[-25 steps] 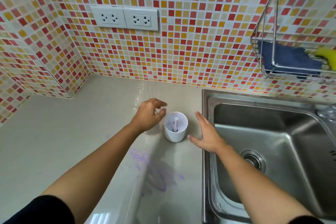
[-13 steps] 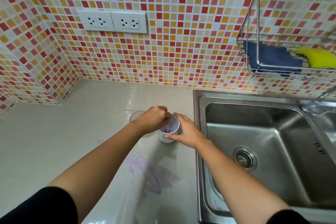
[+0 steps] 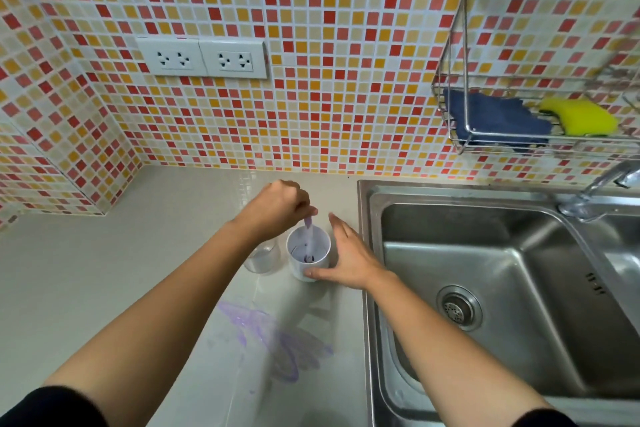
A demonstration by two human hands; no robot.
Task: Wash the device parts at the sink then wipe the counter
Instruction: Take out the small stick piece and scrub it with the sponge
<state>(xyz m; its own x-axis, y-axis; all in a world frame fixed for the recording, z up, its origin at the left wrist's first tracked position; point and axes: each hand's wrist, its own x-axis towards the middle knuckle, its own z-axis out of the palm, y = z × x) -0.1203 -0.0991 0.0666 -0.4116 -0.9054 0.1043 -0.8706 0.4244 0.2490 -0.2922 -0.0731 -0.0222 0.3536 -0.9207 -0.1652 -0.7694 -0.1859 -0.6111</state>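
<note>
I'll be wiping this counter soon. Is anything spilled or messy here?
Yes: a purple smear streaks the counter in front of the white cup, left of the sink. It looks like spilled residue.

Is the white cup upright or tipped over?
Upright: the white cup stands on the counter, open mouth up, purple residue visible at its bottom.

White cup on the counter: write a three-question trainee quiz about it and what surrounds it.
1. True or false: the left hand pinches a thin purple-tinted stick that rises out of the white cup.
2. Which thing lies in the wire rack beside the blue cloth? A) yellow sponge B) soap bottle C) brush
3. Fill in: the purple smear lies on the ____.

Key: 1 true; 2 A; 3 counter.
</note>
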